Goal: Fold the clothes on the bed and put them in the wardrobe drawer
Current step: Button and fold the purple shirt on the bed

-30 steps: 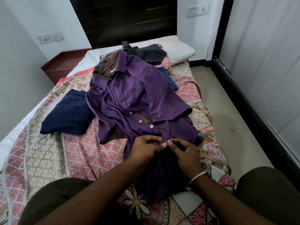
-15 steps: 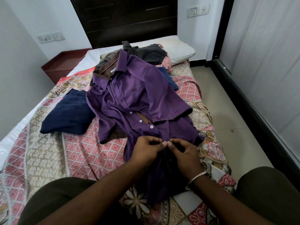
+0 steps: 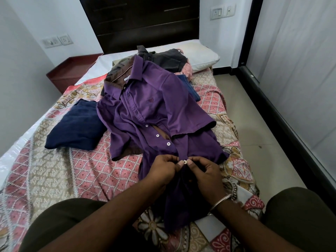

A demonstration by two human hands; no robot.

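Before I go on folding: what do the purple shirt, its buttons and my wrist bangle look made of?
Purple shirt: woven cloth, likely cotton or a blend; slight sheen, soft creases. Buttons: small white discs with holes, probably plastic or shell; I cannot tell which. Bangle: thin silvery ring with a bright glint, apparently polished metal.

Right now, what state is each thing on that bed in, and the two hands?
purple shirt: spread out on the bed, not folded, partly buttoned.
white button: showing between the fingertips of both hands.
left hand: fingers curled, pinching the shirt front at the button.
right hand: fingers curled, pinching the same spot.
navy garment: folded, lying beside the shirt.
dark grey garment: heaped, unfolded, near the pillow.
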